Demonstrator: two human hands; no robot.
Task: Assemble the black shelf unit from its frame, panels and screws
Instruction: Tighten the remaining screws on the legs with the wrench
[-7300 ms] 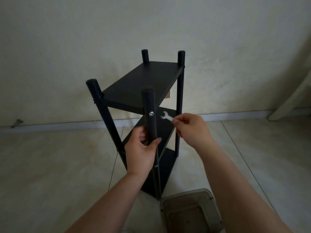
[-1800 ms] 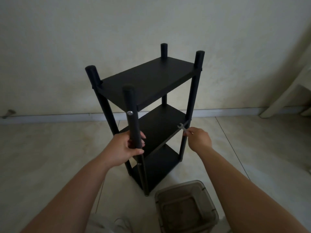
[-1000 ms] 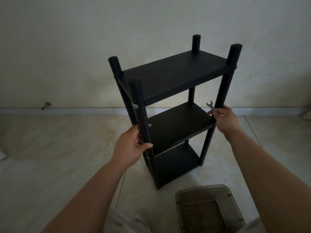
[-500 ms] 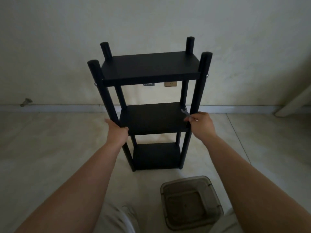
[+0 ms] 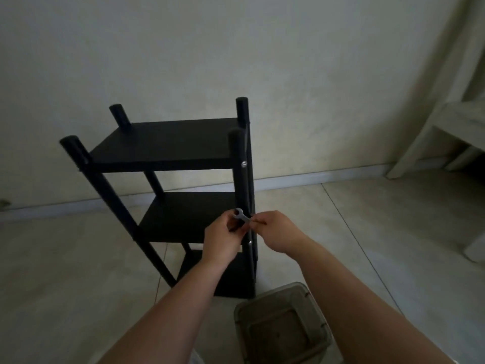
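shelf unit (image 5: pixel 168 145): matte black, round posts, three flat panels, upright on tiled floor
bin (image 5: pixel 283 327): translucent, rectangular, just in front of shelf
left hand (image 5: pixel 223 243): fingers curled round near-right post, mid-shelf height
right hand (image 5: pixel 278 232): pinches small flat metal wrench (image 5: pixel 242 216) at same post

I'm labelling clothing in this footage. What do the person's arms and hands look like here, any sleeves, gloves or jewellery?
Both forearms are bare right to the bottom edge of the picture, so no sleeves show. The left hand and right hand wear no gloves, and no watch, bracelet or ring is visible, though the light is dim.
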